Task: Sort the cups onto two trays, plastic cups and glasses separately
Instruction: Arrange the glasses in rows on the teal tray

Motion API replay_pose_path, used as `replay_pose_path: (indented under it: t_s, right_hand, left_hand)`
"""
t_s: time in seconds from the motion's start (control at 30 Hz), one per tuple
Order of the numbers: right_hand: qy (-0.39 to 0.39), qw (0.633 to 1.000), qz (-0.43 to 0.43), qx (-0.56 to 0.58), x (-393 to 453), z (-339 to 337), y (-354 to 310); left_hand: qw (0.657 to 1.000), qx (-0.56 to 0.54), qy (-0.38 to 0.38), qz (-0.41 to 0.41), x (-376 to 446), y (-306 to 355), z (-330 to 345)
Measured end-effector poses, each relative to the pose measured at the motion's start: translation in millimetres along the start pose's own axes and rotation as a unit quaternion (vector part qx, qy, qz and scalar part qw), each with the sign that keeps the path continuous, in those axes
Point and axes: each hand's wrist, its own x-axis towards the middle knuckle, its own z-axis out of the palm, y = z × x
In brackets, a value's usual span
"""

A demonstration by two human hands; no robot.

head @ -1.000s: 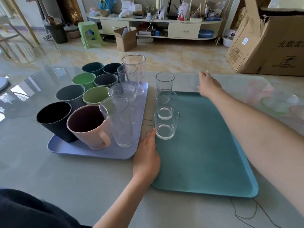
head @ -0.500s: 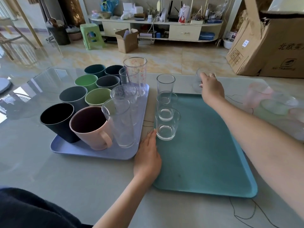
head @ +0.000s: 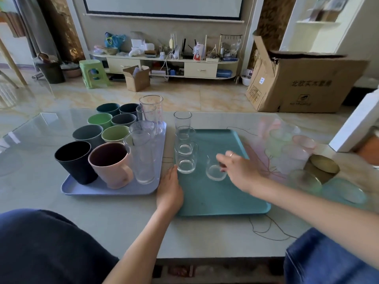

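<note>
Head view: I see both of my hands over the tabletop (head: 114,218).
Right hand: my right hand (head: 239,170) grips a short glass (head: 214,171), fingers (head: 222,159) curled round its rim; the glass sits on or just above the teal tray (head: 221,199), I cannot tell which.
Left hand: my left hand (head: 169,190) lies flat with straight fingers on the teal tray's near left edge.
Glass row: three clear glasses (head: 185,158) stand in a line just beyond my left fingertips, left of the held glass.
Lilac tray: the lilac tray (head: 88,189), left of my left hand, carries coloured plastic cups (head: 111,162) and tall clear tumblers (head: 142,158).
Right side: a brass-coloured tin (head: 321,168) stands well right of my right hand.
</note>
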Motion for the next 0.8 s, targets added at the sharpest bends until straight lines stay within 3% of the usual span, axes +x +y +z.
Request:
replay_pose_path:
  t_s: [0.33,0.63,0.73,0.8]
  right_hand:
    - [0.019,0.991,-0.1,0.089,-30.4,21.7,-65.5]
    - [0.043,0.989,-0.112,0.088,-20.6,29.0,-66.2]
    - [0.03,0.991,-0.084,0.101,-21.9,22.7,-62.3]
    - [0.061,0.992,-0.068,0.086,-26.2,16.5,-58.1]
  left_hand:
    - [0.998,-0.031,0.045,0.017,-26.0,-6.7,0.4]
    - [0.996,-0.045,0.078,0.022,-25.3,-4.6,2.3]
    - [0.995,-0.054,0.076,0.029,-25.4,-6.8,2.7]
    - [0.996,-0.048,0.064,0.027,-29.4,-10.9,2.8]
